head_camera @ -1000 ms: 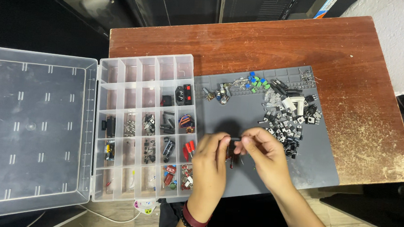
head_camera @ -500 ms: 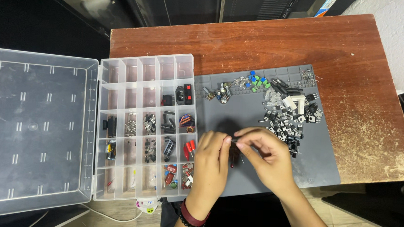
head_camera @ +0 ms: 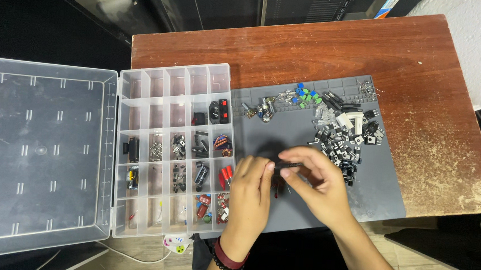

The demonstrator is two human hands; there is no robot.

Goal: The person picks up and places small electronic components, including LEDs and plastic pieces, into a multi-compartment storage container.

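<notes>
Table: a reddish-brown wooden top is seen from above; its right part is worn pale.
Organizer lid: a clear plastic lid is laid fully open, overhanging the table's left edge.
Organizer box: a clear compartmented box is set at the table's left edge; small dark and red parts are held in its middle and lower compartments, while the top row appears bare.
Mat: a grey work mat is laid just right of the box, touching it.
Loose parts: a scatter of black, white, blue and green components is spread over the mat's upper right, well clear of the hands.
Left hand: it is held over the mat's lower left, beside the box; thumb and forefinger are pinched narrowly on one end of the small dark component.
Right hand: its fingertips are closed on the other end.
Small dark component: it is held between both hands above the mat; its kind cannot be told.
Wristband: dark red and beaded bands are worn on the left wrist.
</notes>
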